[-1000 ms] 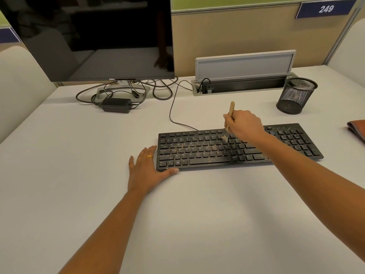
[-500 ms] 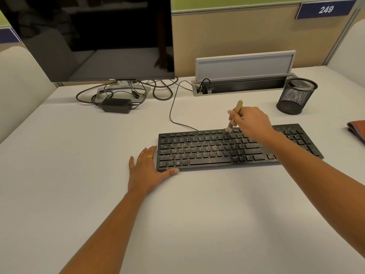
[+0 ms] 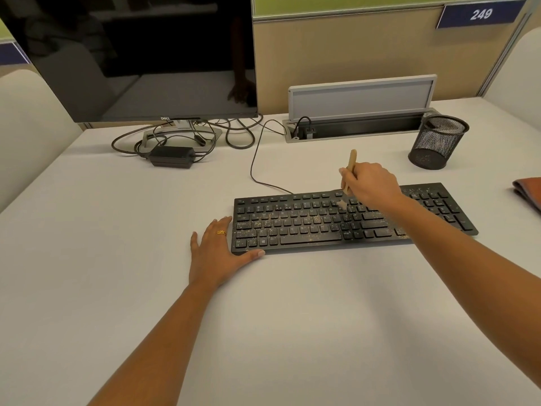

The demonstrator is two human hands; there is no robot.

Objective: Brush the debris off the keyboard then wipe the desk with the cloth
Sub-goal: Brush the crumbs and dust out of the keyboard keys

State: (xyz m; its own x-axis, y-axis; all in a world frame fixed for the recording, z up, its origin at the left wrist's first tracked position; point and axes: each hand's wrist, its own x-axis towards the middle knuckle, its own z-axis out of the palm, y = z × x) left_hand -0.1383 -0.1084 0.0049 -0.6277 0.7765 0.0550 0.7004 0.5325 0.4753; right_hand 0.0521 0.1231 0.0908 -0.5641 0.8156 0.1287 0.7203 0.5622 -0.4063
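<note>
A black keyboard lies on the white desk, its keys speckled with yellowish debris. My right hand grips a small wooden-handled brush, whose pale bristles touch the upper key rows near the keyboard's middle. My left hand lies flat on the desk against the keyboard's left front corner, thumb along the front edge, a gold ring on one finger. A folded orange-brown cloth sits at the desk's right edge, partly cut off by the frame.
A dark monitor stands at the back left, with looped cables and a black power adapter below it. A grey cable tray with a raised lid runs along the back. A black mesh pen cup stands at the back right.
My right hand lifted the brush to the keyboard's top edge, then brought it down again onto the upper key rows. My left hand has stayed put.
</note>
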